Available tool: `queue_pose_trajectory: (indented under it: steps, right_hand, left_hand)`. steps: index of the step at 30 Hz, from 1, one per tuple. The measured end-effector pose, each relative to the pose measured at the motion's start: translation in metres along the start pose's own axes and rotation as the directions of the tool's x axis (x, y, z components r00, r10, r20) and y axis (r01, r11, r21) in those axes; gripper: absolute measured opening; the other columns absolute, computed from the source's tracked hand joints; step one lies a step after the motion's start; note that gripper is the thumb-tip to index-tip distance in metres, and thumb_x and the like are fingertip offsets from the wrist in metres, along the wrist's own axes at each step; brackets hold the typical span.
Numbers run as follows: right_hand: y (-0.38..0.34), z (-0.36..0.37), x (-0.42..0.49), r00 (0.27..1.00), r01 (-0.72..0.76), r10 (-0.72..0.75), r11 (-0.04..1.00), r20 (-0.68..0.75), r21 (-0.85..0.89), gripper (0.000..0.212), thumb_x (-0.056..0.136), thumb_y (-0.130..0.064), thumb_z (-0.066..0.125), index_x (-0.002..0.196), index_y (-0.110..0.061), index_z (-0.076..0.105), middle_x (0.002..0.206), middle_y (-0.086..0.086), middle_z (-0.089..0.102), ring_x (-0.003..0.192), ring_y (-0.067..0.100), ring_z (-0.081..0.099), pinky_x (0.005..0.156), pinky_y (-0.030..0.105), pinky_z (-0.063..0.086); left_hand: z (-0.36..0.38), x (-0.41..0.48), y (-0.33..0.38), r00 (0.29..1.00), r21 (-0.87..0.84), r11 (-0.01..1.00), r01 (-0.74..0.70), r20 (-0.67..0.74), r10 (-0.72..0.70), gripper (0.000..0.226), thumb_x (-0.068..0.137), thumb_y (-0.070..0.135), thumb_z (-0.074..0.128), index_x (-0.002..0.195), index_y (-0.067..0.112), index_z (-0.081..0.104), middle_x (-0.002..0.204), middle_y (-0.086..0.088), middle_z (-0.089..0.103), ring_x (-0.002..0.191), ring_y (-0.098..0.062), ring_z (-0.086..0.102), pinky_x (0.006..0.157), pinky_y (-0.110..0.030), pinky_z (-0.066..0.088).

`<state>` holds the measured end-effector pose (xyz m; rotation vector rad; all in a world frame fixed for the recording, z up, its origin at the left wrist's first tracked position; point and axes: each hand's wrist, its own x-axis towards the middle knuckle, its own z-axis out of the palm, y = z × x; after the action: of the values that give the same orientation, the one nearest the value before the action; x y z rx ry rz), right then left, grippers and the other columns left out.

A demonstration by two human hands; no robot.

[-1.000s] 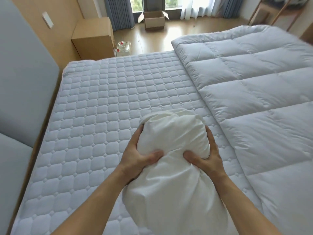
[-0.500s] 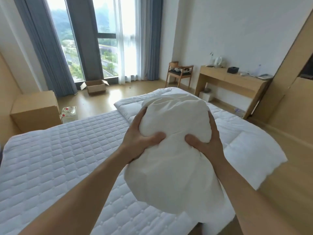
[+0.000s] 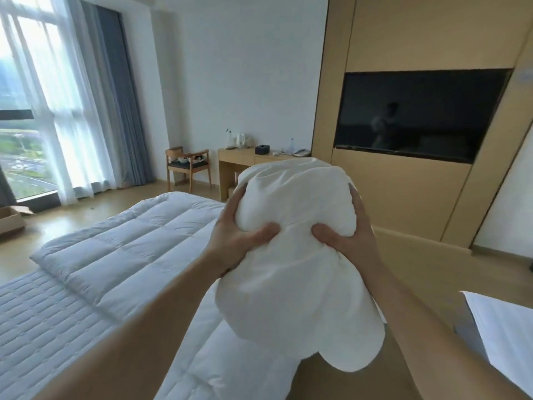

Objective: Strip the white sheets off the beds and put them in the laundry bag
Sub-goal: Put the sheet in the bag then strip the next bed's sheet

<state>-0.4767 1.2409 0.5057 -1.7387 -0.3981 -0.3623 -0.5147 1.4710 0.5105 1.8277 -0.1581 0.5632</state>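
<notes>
Both hands grip one bundled white sheet (image 3: 291, 255), held up in the air at chest height: the left hand (image 3: 233, 238) and right hand (image 3: 350, 241) each squeeze a side, thumbs dug into the front. Below lies the folded duvet (image 3: 129, 246) on the quilted mattress (image 3: 37, 327).

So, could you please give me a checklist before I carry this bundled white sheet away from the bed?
1. Left hand grips the bundled white sheet: ok.
2. Right hand grips it too: ok.
3. Loose lower end gathered in: not ok, it hangs below both hands.
4. Laundry bag located: cannot tell, none in view.
5. Light wooden floor ahead seen: not ok, the bundle hides part.
</notes>
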Motion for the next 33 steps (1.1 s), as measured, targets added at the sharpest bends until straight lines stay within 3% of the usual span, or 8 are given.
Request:
queue_pose_trajectory:
  steps: [3, 5, 7, 10, 18, 22, 28, 33]
  right_hand:
    - [0.018, -0.065, 0.025, 0.999, -0.008, 0.005, 0.999, -0.053, -0.051, 0.102, 0.044, -0.070, 0.079, 0.131, -0.073, 0.025, 0.121, -0.055, 0.032, 0.131, 0.007, 0.042, 0.109, 0.041, 0.040]
    - [0.030, -0.101, 0.040, 0.995, -0.029, 0.020, 0.996, -0.096, -0.089, 0.105, 0.043, -0.074, 0.078, 0.131, -0.074, 0.023, 0.130, -0.046, 0.036, 0.131, 0.010, 0.044, 0.109, 0.045, 0.042]
    - [0.043, -0.131, 0.055, 0.990, -0.044, 0.026, 0.991, -0.136, -0.130, 0.112, 0.041, -0.082, 0.076, 0.137, -0.070, 0.020, 0.142, -0.031, 0.038, 0.132, 0.013, 0.044, 0.109, 0.050, 0.043]
    - [0.064, -0.169, 0.081, 0.979, -0.056, 0.022, 0.984, -0.201, -0.167, 0.113, 0.041, -0.086, 0.073, 0.138, -0.069, 0.019, 0.146, -0.026, 0.038, 0.133, 0.016, 0.045, 0.108, 0.053, 0.043]
    - [0.123, -0.245, 0.185, 0.929, -0.057, -0.055, 0.956, -0.366, -0.288, 0.117, 0.044, -0.078, 0.077, 0.146, -0.056, 0.024, 0.148, -0.022, 0.040, 0.133, 0.012, 0.045, 0.111, 0.049, 0.041]
    - [0.147, -0.274, 0.242, 0.907, -0.082, -0.063, 0.943, -0.417, -0.322, 0.119, 0.038, -0.089, 0.072, 0.144, -0.059, 0.026, 0.148, -0.023, 0.040, 0.132, 0.009, 0.045, 0.111, 0.047, 0.041]
    - [0.184, -0.329, 0.314, 0.863, -0.134, -0.063, 0.928, -0.501, -0.347, 0.116, 0.039, -0.082, 0.077, 0.141, -0.063, 0.026, 0.137, -0.027, 0.046, 0.128, 0.010, 0.049, 0.109, 0.047, 0.043]
    - [0.227, -0.385, 0.361, 0.820, -0.173, -0.063, 0.921, -0.569, -0.350, 0.098, 0.040, -0.080, 0.077, 0.121, -0.082, 0.021, 0.131, -0.027, 0.045, 0.126, 0.012, 0.050, 0.108, 0.048, 0.044]
  left_hand:
    - [0.072, 0.030, 0.007, 0.998, -0.039, 0.999, -0.020, 0.056, 0.022, 0.105, 0.045, 0.068, 0.079, 0.140, 0.059, 0.036, 0.135, 0.025, 0.050, 0.121, -0.006, 0.051, 0.100, -0.037, 0.046]
    - [0.113, 0.050, 0.009, 0.995, -0.060, 0.998, -0.021, 0.092, 0.026, 0.105, 0.044, 0.068, 0.079, 0.140, 0.058, 0.036, 0.137, 0.021, 0.050, 0.121, -0.009, 0.052, 0.100, -0.038, 0.046]
    - [0.150, 0.069, 0.011, 0.990, -0.094, 0.995, -0.022, 0.135, 0.035, 0.104, 0.043, 0.069, 0.077, 0.137, 0.059, 0.036, 0.133, 0.025, 0.049, 0.116, -0.001, 0.052, 0.093, -0.027, 0.045]
    - [0.200, 0.104, 0.012, 0.981, -0.121, 0.991, -0.057, 0.177, 0.078, 0.099, 0.043, 0.070, 0.076, 0.133, 0.064, 0.035, 0.123, 0.039, 0.045, 0.109, 0.013, 0.047, 0.081, -0.012, 0.039]
    - [0.322, 0.230, -0.020, 0.938, -0.280, 0.956, -0.083, 0.302, 0.170, 0.110, 0.045, 0.066, 0.081, 0.144, 0.050, 0.036, 0.137, 0.023, 0.049, 0.117, 0.002, 0.051, 0.089, -0.019, 0.043]
    - [0.374, 0.299, -0.034, 0.909, -0.330, 0.942, -0.068, 0.369, 0.195, 0.111, 0.045, 0.068, 0.081, 0.144, 0.050, 0.034, 0.137, 0.024, 0.047, 0.118, -0.001, 0.052, 0.093, -0.024, 0.044]
    - [0.461, 0.387, -0.042, 0.866, -0.376, 0.924, -0.070, 0.437, 0.243, 0.108, 0.045, 0.070, 0.081, 0.141, 0.053, 0.035, 0.138, 0.025, 0.047, 0.120, -0.002, 0.051, 0.097, -0.028, 0.044]
    - [0.548, 0.443, -0.049, 0.830, -0.400, 0.913, -0.082, 0.480, 0.285, 0.113, 0.044, 0.069, 0.082, 0.145, 0.047, 0.035, 0.141, 0.022, 0.046, 0.124, -0.006, 0.049, 0.099, -0.029, 0.043]
